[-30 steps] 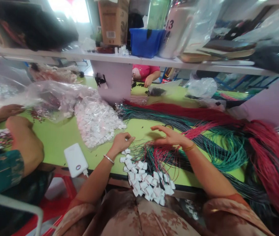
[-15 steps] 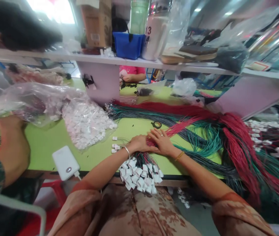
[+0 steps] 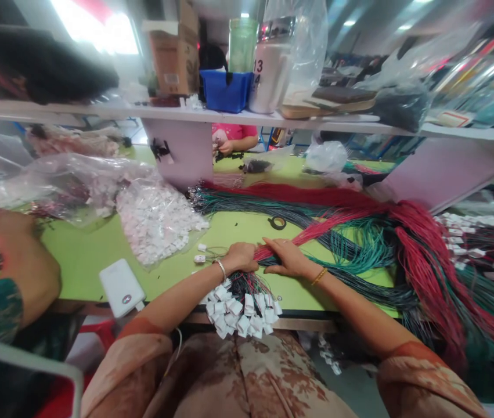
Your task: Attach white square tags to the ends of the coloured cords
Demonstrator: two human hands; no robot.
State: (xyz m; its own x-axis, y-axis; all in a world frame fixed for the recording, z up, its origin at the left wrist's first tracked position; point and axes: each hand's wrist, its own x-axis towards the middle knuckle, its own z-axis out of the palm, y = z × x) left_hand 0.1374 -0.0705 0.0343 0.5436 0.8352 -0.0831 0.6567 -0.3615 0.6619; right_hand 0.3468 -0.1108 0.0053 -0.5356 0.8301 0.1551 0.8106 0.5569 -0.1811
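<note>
Left hand clenched around wires near the tabletop's front edge, right hand resting on them, fingers spread, white connectors bunched at that edge, tumbler reading "13" on the shelf.

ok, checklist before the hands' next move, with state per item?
1. Left hand closed on the wire bundle: ok.
2. Right hand on the same bundle: ok, fingers spread over it.
3. White connectors all together: not ok, a few strays lie apart, left of the left hand.
4. Connector pile fully on the table: not ok, it overhangs the front edge.
5. Black ring clear of both hands: ok.
6. Strands uncrossed under the hands: cannot tell, hidden.
</note>
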